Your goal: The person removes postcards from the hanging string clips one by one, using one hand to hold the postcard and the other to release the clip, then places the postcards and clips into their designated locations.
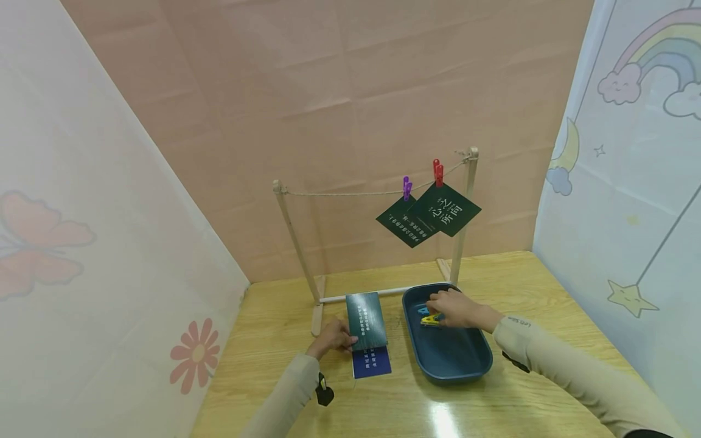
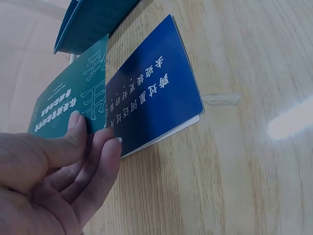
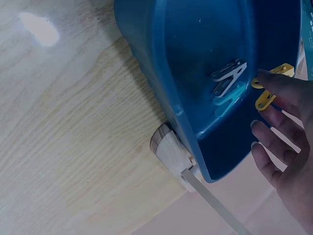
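My left hand pinches a dark green card by its edge, thumb on top in the left wrist view. Partly under that card, a blue card lies on the table, with a white edge showing beneath it. Over the blue-grey basin, my right hand pinches a yellow clothespin between thumb and fingers. A grey clothespin and a light blue clothespin lie in the basin below it.
Behind the hands stands a wooden frame with a rope strung across. A purple clothespin and a red clothespin hold two green cards on its right half. Fabric walls enclose the table.
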Motion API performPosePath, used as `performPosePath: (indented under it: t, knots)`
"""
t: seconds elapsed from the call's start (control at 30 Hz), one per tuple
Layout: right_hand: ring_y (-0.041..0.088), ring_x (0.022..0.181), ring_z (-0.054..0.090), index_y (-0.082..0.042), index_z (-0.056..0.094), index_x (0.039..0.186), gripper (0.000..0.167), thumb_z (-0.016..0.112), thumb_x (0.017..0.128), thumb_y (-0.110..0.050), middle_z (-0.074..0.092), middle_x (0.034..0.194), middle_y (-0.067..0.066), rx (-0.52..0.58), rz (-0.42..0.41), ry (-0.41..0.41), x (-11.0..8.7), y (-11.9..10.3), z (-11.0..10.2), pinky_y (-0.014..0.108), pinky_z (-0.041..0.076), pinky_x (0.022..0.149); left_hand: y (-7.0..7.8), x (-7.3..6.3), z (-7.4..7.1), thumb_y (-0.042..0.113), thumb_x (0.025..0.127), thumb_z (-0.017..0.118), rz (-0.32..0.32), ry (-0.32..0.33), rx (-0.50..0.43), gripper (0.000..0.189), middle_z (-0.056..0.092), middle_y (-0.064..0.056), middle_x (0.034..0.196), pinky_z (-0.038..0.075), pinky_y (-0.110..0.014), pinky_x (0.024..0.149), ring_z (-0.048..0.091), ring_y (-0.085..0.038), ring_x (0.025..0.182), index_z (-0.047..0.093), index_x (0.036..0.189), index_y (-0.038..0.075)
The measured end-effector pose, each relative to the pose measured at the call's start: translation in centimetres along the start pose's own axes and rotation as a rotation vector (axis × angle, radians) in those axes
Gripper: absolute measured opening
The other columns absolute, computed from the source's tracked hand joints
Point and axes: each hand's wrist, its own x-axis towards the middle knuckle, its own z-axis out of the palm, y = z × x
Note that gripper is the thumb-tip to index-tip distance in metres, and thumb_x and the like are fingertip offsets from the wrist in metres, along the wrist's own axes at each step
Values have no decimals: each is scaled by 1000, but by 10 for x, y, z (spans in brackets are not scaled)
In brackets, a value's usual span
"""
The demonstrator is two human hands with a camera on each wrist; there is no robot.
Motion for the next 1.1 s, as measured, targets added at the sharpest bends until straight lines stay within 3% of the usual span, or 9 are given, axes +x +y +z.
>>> performPosePath:
  t: [0.43,0.63,0.9,1.1]
  knots:
    - [18,81,59,-16,68,91,29,89,73,-25,59,87,-6,13,10,-38,-4,-7,14,37,50,67,-1,-11,2,-5,89,70,6,-99,17,15,67,-27,70,61,-47,63,70,-43,68,64,80,-16]
    - [16,79,57,-17,67,89,29,89,73,-25,57,85,-6,20,16,-57,-4,-8,21,34,47,63,-3,-14,3,-4,89,71,-31,-110,22,14,68,-25,70,61,-45,62,71,-39,66,65,81,-14]
    - [14,76,54,-17,64,87,29,89,73,-25,54,82,-8,25,41,-84,-4,-9,22,31,42,61,-1,-16,0,-9,88,69,-33,-140,34,13,68,-25,70,61,-46,63,71,-39,66,64,78,-16]
    - [15,77,55,-17,65,86,29,89,73,-26,54,82,-7,13,64,-95,-5,-8,24,32,43,61,-1,-16,-3,-3,87,72,-52,-157,86,15,69,-19,65,62,-42,63,71,-30,62,68,76,-12]
